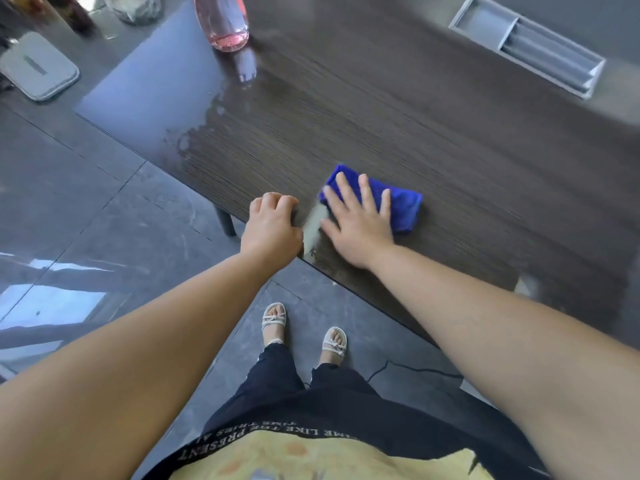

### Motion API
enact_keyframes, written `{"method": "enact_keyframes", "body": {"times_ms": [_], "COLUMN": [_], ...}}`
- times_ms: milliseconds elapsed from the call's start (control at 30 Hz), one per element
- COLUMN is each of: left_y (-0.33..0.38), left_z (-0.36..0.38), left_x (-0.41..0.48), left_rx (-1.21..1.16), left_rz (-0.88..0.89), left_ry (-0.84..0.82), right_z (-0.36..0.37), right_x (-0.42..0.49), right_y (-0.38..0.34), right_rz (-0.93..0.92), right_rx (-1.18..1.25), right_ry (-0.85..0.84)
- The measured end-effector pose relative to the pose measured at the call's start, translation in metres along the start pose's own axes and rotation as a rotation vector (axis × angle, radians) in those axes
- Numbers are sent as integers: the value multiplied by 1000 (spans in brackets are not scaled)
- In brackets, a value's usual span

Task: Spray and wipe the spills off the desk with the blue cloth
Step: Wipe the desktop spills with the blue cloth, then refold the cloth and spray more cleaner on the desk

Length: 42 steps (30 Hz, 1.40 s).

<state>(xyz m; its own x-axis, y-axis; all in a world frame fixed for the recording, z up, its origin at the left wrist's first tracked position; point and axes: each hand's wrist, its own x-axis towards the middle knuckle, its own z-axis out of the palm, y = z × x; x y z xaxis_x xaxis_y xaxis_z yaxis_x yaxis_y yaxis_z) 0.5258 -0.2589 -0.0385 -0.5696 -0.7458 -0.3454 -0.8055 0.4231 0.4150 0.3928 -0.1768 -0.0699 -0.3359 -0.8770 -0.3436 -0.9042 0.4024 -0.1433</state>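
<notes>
The right hand [360,225], grip open and flat, is pressing the blue cloth [405,209] onto the worktop [450,133] near its front edge, the left hand [273,225] curling empty beside it; even, overlapping strokes toward the wet patch [204,116] are looking best.

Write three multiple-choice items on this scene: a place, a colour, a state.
1. Where does the pink bottle stand? A. on the desk, far side B. on the floor C. in a tray
2. What colour is the cloth? A. green B. blue C. white
3. How does the right hand lie? A. flat on the cloth, fingers straight B. fisted round it C. lifted off the desk
Answers: 1 A, its base sits on the wood top; 2 B, bright blue under the fingers; 3 A, straight fingers spread across the cloth.
</notes>
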Motion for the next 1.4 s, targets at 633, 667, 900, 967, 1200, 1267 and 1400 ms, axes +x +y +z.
{"method": "enact_keyframes", "body": {"times_ms": [633,667,900,967,1200,1267,1400], "left_y": [54,56,56,55,47,42,38], "left_z": [18,17,5,-1,-63,-86,-119], "left_x": [3,6,26,33,64,75,93], "left_rx": [11,15,-56,-190,-811,-815,-824], "left_rz": [-42,-55,-116,-132,-220,-196,-161], "left_ry": [-64,-67,-111,-114,-107,-71,-50], "right_z": [-35,-34,-41,-53,-91,-106,-134], "right_x": [-5,-4,6,13,55,66,82], "right_y": [79,75,63,60,26,15,1], "right_rz": [-207,-213,-103,-48,72,65,34], "right_rx": [21,-18,82,227,981,1169,1307], "right_ry": [159,169,211,171,-24,-67,-85]}}
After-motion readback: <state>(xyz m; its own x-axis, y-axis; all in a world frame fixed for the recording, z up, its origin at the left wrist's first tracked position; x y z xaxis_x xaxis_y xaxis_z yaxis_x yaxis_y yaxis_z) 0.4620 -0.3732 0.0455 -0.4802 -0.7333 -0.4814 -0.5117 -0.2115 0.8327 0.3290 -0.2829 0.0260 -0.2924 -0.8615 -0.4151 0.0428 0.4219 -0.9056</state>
